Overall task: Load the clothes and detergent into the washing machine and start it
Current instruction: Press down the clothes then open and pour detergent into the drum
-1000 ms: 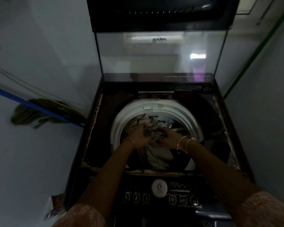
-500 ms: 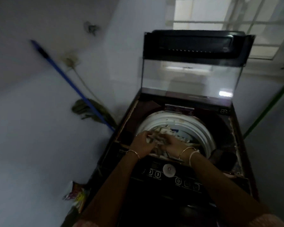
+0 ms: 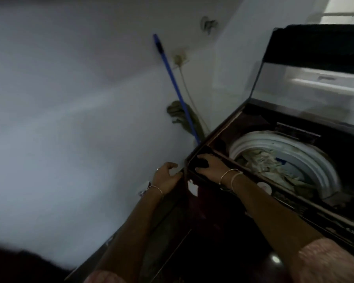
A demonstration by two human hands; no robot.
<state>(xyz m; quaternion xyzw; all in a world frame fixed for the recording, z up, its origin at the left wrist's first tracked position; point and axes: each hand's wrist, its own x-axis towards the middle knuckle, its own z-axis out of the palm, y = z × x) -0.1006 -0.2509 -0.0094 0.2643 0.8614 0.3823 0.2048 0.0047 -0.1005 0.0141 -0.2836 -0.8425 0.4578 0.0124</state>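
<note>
Head view, dim and blurred. A dark top-loading washing machine (image 3: 223,217) stands at right with its transparent glass lid (image 3: 307,92) raised upright at the back. Inside, the white circular drum rim (image 3: 307,158) surrounds a heap of pale crumpled clothes (image 3: 268,162), which lie in the drum, apart from both hands.

The left hand (image 3: 167,176) rests at the machine's near left corner, on its outer side, fingers curled toward the edge; whether it grasps the edge cannot be told. A thin bangle circles that wrist. The right hand (image 3: 211,167) lies on top of the same corner, fingers curled over a small dark object (image 3: 200,163) whose identity is unclear; the grip itself is indistinct. Two thin bangles sit on the right wrist, and a pink patterned sleeve (image 3: 331,262) covers each upper arm.

Against the pale wall (image 3: 70,119) behind the machine leans a blue-handled mop (image 3: 176,88), its greenish cloth head (image 3: 182,117) just beside the machine's rear corner. A small colourful packet (image 3: 144,187) is seen low beside the left wrist.
</note>
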